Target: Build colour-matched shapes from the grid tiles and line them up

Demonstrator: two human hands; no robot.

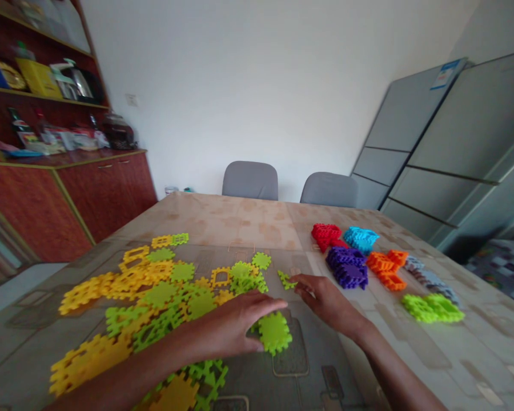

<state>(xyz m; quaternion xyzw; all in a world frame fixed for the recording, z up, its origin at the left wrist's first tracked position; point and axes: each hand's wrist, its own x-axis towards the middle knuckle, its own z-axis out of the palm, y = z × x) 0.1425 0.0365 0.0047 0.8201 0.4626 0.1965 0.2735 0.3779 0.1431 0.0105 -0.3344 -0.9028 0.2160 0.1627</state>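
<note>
My right hand [325,299] has its fingers curled together at the edge of a small lime-green interlocking piece [286,279], which it grips by one end. My left hand [244,322] reaches over the pile with fingers stretched out and thumb apart. Right beside its fingertips lies a square lime-green tile [274,333] with toothed edges; whether they touch is unclear. Under and around my left forearm spread mixed green tiles [160,295] and yellow tiles [94,357], some of them hidden by the arm.
Sorted stacks stand on the right of the table [235,220]: red [325,235], light blue [360,238], purple [346,267], orange [388,268], grey [430,278] and lime green [432,308]. Two grey chairs [250,180] stand beyond the far edge.
</note>
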